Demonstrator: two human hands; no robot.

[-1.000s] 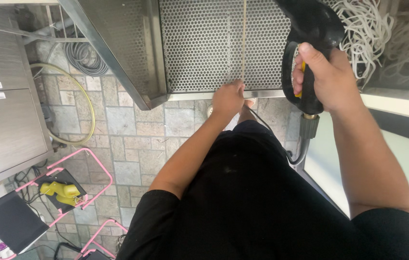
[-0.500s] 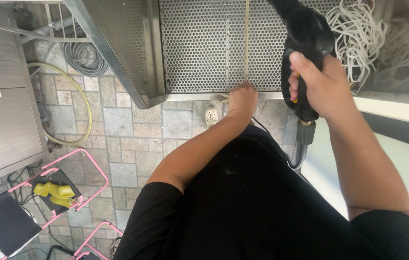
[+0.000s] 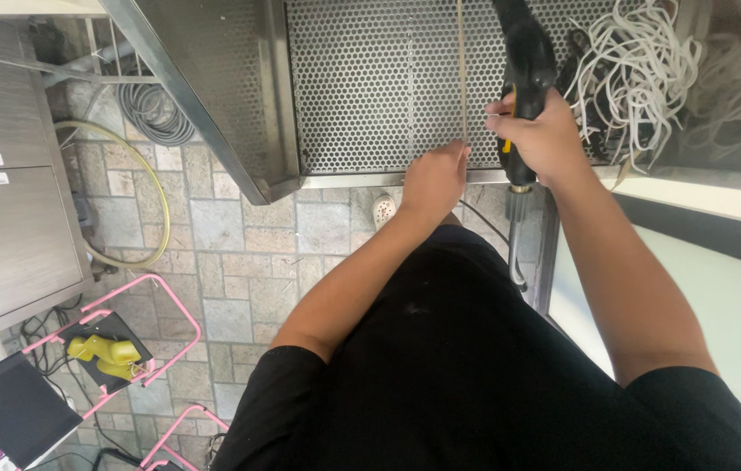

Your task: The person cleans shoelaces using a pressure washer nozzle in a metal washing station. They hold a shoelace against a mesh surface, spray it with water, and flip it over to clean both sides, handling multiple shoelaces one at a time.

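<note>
My right hand (image 3: 543, 135) grips the black handle of a pressure spray gun (image 3: 523, 61) with a yellow trigger, its hose fitting hanging down below my fist. My left hand (image 3: 434, 180) pinches the lower end of a thin pale strip (image 3: 460, 70) that stands upright against a perforated metal tray (image 3: 361, 87). Both hands are at the tray's front edge, close together.
A tangle of white cords (image 3: 641, 65) lies at the tray's right. A coiled grey hose (image 3: 157, 109) and a yellow-green hose (image 3: 148, 187) lie on the tiled floor (image 3: 239, 262). A grey cabinet (image 3: 4, 209) stands left. A pink rack (image 3: 139, 349) holds yellow gloves (image 3: 104, 353).
My right hand has brought the spray gun leftward, closer to the strip. My left hand has risen a little along the tray's front edge.
</note>
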